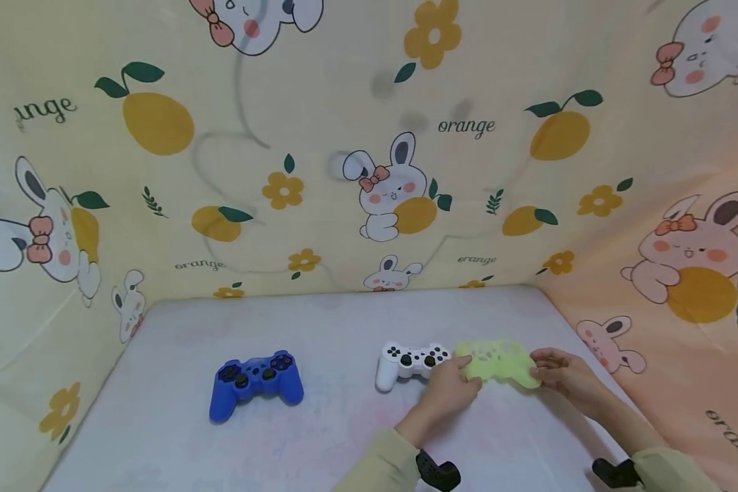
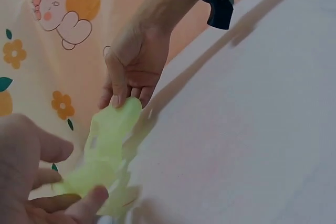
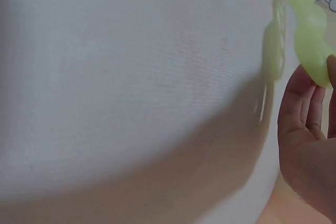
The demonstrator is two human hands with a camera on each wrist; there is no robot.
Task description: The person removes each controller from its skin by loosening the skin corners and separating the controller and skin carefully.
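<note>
Yellow-green controller cover (image 1: 497,361) was held at both ends; the left grip (image 1: 447,391), narrow, pinched one near a white controller (image 1: 415,363); the right grip (image 1: 567,377) pinched the other.

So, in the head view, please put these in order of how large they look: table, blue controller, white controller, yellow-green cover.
1. Table
2. Blue controller
Not ranked: yellow-green cover and white controller. The left hand hides part of the white one, so I cannot tell.
</note>
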